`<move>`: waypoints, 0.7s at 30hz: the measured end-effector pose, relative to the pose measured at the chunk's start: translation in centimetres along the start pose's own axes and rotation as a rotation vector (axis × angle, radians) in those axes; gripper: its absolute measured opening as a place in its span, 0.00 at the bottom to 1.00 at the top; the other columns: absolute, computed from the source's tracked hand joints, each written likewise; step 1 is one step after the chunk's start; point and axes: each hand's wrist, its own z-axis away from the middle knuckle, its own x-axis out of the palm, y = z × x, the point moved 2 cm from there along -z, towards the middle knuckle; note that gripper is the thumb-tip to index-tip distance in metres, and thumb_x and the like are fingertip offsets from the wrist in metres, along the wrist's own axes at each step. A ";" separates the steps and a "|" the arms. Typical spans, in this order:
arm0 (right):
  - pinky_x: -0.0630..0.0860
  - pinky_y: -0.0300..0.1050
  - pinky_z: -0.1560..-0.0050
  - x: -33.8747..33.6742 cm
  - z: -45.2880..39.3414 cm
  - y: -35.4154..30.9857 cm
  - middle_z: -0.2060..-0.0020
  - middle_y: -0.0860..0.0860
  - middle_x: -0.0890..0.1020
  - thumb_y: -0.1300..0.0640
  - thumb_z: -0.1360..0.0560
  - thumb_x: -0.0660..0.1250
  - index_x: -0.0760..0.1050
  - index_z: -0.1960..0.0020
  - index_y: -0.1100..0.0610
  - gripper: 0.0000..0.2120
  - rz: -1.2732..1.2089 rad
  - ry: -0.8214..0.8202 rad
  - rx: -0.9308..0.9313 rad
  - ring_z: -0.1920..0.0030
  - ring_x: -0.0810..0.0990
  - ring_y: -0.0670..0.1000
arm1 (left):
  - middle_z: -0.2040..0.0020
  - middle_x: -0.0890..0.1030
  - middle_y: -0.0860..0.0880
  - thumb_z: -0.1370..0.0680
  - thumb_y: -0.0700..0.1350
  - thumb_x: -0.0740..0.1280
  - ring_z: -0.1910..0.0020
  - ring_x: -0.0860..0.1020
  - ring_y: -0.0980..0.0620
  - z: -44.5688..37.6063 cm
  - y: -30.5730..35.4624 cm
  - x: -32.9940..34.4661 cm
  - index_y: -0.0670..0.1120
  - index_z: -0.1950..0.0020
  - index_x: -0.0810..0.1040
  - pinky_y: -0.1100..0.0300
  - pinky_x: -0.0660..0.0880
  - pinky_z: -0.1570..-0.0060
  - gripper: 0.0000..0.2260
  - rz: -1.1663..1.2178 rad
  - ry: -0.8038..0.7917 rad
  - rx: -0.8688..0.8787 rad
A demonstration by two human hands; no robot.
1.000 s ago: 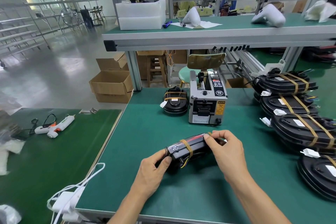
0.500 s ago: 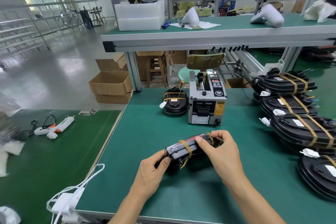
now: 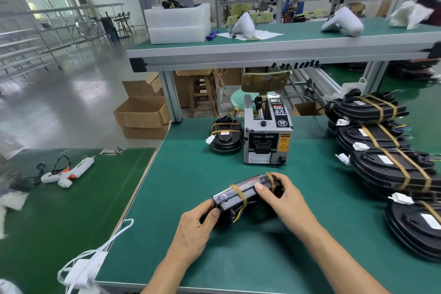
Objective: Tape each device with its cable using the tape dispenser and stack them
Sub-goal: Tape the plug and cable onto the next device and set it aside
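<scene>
Tape is the news: two tan bands now cross the device (image 3: 245, 194), one near its left end and one near its right, and the right hand (image 3: 284, 200) has slid along the top edge so that its thumb presses on the casing between the bands while its fingers curl over the far side by the right band. A second ago that hand was further right, fingertips at the device's end; half a second ago it had begun moving inward. The left hand (image 3: 199, 227) is much where it was, clamped on the left end with thumb on the front face and fingers behind. The device sits tilted on its edge on the worktop (image 3: 191, 174), in front of the dispenser (image 3: 267, 135), with yellow and dark wires showing under the left band. By my reading the right hand is smoothing the second strip down, so this unit looks close to finished and due for stacking. Taped units lie overlapped in a row (image 3: 381, 145) along the right side, and one more taped unit (image 3: 225, 137) rests just left of the dispenser; neither has shifted across the three pictures. Whether the tape ends are fully stuck behind the device cannot be seen.
</scene>
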 end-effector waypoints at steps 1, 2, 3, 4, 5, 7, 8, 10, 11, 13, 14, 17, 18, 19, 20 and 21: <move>0.66 0.57 0.24 -0.1 0.0 -0.3 0.38 0.42 0.81 0.24 0.37 0.69 0.72 0.31 0.43 0.40 -0.002 0.024 -0.004 0.29 0.74 0.52 | 0.37 0.85 0.67 0.19 0.74 0.59 0.35 0.81 0.66 0.0 0.0 0.0 0.73 0.31 0.79 0.74 0.72 0.40 0.19 0.006 -0.006 -0.009; 0.67 0.56 0.24 -0.2 0.0 -0.7 0.37 0.43 0.79 0.24 0.38 0.70 0.71 0.30 0.43 0.42 -0.002 0.053 -0.011 0.29 0.73 0.51 | 0.37 0.85 0.66 0.18 0.74 0.57 0.34 0.81 0.64 0.0 0.0 0.1 0.71 0.31 0.79 0.74 0.72 0.39 0.20 0.028 -0.017 -0.012; 0.68 0.54 0.25 -0.4 0.1 -1.2 0.36 0.43 0.77 0.25 0.39 0.70 0.70 0.28 0.42 0.44 0.003 0.082 -0.024 0.29 0.73 0.50 | 0.35 0.84 0.64 0.17 0.73 0.56 0.32 0.80 0.62 0.1 0.0 0.2 0.68 0.30 0.80 0.72 0.72 0.37 0.22 0.063 -0.037 -0.009; 0.68 0.53 0.25 -0.5 0.3 -1.7 0.36 0.42 0.75 0.25 0.40 0.71 0.69 0.28 0.41 0.44 0.015 0.109 -0.044 0.29 0.71 0.49 | 0.32 0.83 0.62 0.16 0.72 0.54 0.29 0.78 0.60 0.2 -0.1 0.3 0.64 0.28 0.80 0.70 0.70 0.33 0.25 0.099 -0.062 0.001; 0.67 0.53 0.24 -0.6 0.5 -2.3 0.36 0.40 0.73 0.26 0.39 0.71 0.68 0.27 0.41 0.44 0.043 0.132 -0.069 0.27 0.68 0.49 | 0.29 0.82 0.60 0.15 0.71 0.52 0.26 0.76 0.58 0.2 -0.2 0.4 0.61 0.25 0.79 0.68 0.69 0.30 0.27 0.131 -0.084 0.015; 0.61 0.56 0.21 -0.6 1.0 -3.7 0.37 0.39 0.72 0.26 0.39 0.70 0.67 0.26 0.44 0.46 0.166 0.189 -0.164 0.24 0.62 0.48 | 0.27 0.80 0.58 0.18 0.75 0.52 0.23 0.74 0.56 0.2 -0.4 0.3 0.57 0.21 0.76 0.64 0.67 0.26 0.34 0.170 -0.083 0.026; 0.55 0.56 0.19 -0.5 1.3 -4.5 0.37 0.40 0.72 0.26 0.38 0.69 0.68 0.26 0.47 0.46 0.255 0.231 -0.245 0.25 0.63 0.47 | 0.26 0.80 0.59 0.21 0.78 0.53 0.23 0.74 0.56 0.2 -0.5 0.2 0.55 0.20 0.74 0.63 0.67 0.25 0.39 0.178 -0.068 0.019; 0.45 0.56 0.18 0.2 2.1 -5.8 0.36 0.43 0.75 0.28 0.37 0.69 0.70 0.27 0.50 0.45 0.451 0.314 -0.449 0.28 0.68 0.46 | 0.27 0.80 0.61 0.25 0.82 0.56 0.23 0.74 0.58 0.2 -0.8 0.0 0.53 0.18 0.70 0.66 0.67 0.26 0.45 0.188 -0.065 0.008; 0.42 0.57 0.19 0.7 2.6 -6.2 0.35 0.45 0.76 0.29 0.37 0.70 0.70 0.27 0.51 0.45 0.537 0.337 -0.541 0.29 0.70 0.47 | 0.28 0.80 0.62 0.27 0.82 0.58 0.24 0.75 0.59 0.1 -0.8 0.1 0.54 0.18 0.69 0.67 0.68 0.26 0.46 0.187 -0.073 0.009; 0.42 0.61 0.19 2.0 3.4 -6.4 0.33 0.48 0.76 0.32 0.38 0.76 0.70 0.27 0.52 0.46 0.680 0.337 -0.676 0.29 0.72 0.51 | 0.29 0.81 0.63 0.28 0.82 0.61 0.25 0.75 0.60 0.1 -0.8 0.1 0.56 0.19 0.70 0.67 0.69 0.27 0.45 0.166 -0.076 0.015; 0.42 0.63 0.19 2.7 3.7 -6.4 0.31 0.49 0.75 0.34 0.39 0.78 0.70 0.26 0.53 0.46 0.733 0.321 -0.712 0.28 0.72 0.53 | 0.28 0.81 0.62 0.27 0.80 0.64 0.25 0.76 0.58 0.1 -0.7 0.2 0.55 0.19 0.71 0.65 0.70 0.26 0.43 0.152 -0.082 0.020; 0.43 0.64 0.19 4.2 4.2 -6.2 0.29 0.51 0.73 0.37 0.38 0.80 0.69 0.25 0.53 0.47 0.800 0.297 -0.735 0.26 0.71 0.57 | 0.28 0.82 0.56 0.19 0.68 0.69 0.27 0.79 0.53 0.2 -0.5 0.4 0.55 0.21 0.74 0.64 0.72 0.29 0.30 0.079 -0.110 0.066; 0.43 0.64 0.19 4.3 4.2 -6.3 0.28 0.51 0.72 0.37 0.38 0.80 0.69 0.25 0.53 0.47 0.804 0.298 -0.729 0.26 0.71 0.57 | 0.29 0.82 0.56 0.18 0.65 0.69 0.29 0.80 0.52 0.2 -0.4 0.4 0.57 0.22 0.74 0.64 0.73 0.31 0.26 0.056 -0.106 0.079; 0.44 0.65 0.20 4.2 4.2 -6.3 0.28 0.51 0.72 0.37 0.38 0.80 0.69 0.24 0.53 0.47 0.804 0.295 -0.726 0.25 0.71 0.57 | 0.30 0.83 0.56 0.17 0.64 0.69 0.30 0.81 0.51 0.1 -0.5 0.4 0.59 0.23 0.75 0.64 0.73 0.32 0.24 0.042 -0.099 0.082; 0.45 0.65 0.20 4.1 4.3 -6.4 0.27 0.50 0.72 0.37 0.37 0.79 0.69 0.24 0.53 0.47 0.800 0.286 -0.729 0.25 0.71 0.57 | 0.31 0.83 0.57 0.17 0.63 0.69 0.31 0.81 0.51 0.0 -0.6 0.4 0.60 0.24 0.75 0.62 0.74 0.32 0.22 0.031 -0.092 0.079; 0.44 0.65 0.20 3.8 4.4 -6.5 0.26 0.50 0.72 0.37 0.36 0.79 0.68 0.23 0.53 0.46 0.786 0.274 -0.737 0.24 0.70 0.56 | 0.33 0.84 0.57 0.17 0.64 0.69 0.32 0.82 0.50 0.0 -0.8 0.4 0.61 0.25 0.76 0.59 0.76 0.33 0.21 0.022 -0.087 0.073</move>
